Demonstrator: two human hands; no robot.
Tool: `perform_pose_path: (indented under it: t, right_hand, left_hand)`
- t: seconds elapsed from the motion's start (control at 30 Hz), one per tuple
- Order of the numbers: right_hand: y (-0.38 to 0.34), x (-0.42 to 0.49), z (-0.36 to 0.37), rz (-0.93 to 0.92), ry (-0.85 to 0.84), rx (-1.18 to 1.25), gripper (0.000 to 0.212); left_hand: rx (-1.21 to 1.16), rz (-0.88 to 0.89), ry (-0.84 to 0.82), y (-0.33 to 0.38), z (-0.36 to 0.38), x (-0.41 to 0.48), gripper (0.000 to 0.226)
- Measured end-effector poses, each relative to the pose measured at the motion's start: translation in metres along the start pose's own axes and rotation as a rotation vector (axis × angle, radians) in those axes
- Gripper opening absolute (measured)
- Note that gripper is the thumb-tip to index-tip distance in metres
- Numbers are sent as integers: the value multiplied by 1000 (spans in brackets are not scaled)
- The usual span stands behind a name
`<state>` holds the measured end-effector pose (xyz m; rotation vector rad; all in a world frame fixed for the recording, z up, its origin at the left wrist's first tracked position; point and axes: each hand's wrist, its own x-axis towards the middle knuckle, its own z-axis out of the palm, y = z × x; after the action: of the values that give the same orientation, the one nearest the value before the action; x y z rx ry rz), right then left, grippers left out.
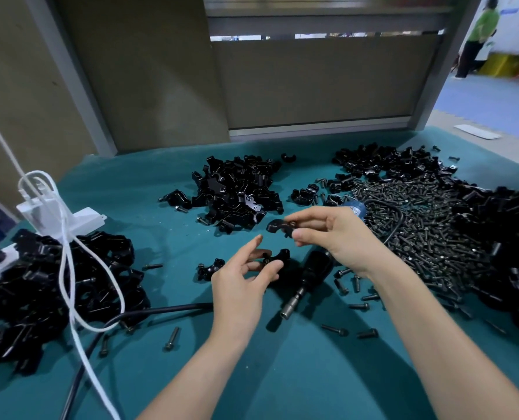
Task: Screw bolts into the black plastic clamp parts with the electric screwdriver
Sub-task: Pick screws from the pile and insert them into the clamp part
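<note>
At the left of the teal cloth-covered table (pixel 282 383), a heap of glossy black plastic clamp parts (pixel 40 298) lies under a white power strip (pixel 79 221) and its looped cord. Nearer the middle, the left hand (pixel 240 286) has its fingers loosely curled and pinches a small black plastic clamp piece (pixel 282 255) between thumb and fingertips, low over the cloth. A bolt seems to sit in the piece, though that is hard to tell. Just up and to the right, the right hand (pixel 340 234) grips a curved black plastic clamp half (pixel 276 226) between thumb and forefinger — raised, close to the left hand's piece but apart from it. The black electric screwdriver (pixel 309 274), with a metal bit holder, lies on the cloth below the right hand, in neither hand's grasp. At the right spreads a heap of dark metal bolts (pixel 427 231).
</note>
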<state>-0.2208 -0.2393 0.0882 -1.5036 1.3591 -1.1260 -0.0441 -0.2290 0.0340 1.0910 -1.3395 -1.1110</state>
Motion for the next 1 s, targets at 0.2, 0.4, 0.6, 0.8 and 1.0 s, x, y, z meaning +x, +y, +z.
perform_pose_path:
  t: [0.2,0.4,0.6,0.8,1.0]
  right_hand:
    - [3,-4,3,53,-52,-48,22]
    - [1,-6,3,38,-80,-107,23]
    - [-5,-9,3,-28,-118,-277,29]
    - [-4,-9,7,-22,-148,-317,44]
    - [-3,-9,7,-19,-150,-298,39]
  left_hand:
    - [12,31,0,2,1,0,47]
    - [22,28,-9,-2,0,1,41]
    - [19,20,-5,-3,0,3,43]
    - [29,28,-18,-2,0,3,41]
    - [-28,28,-35,0,-1,2,31]
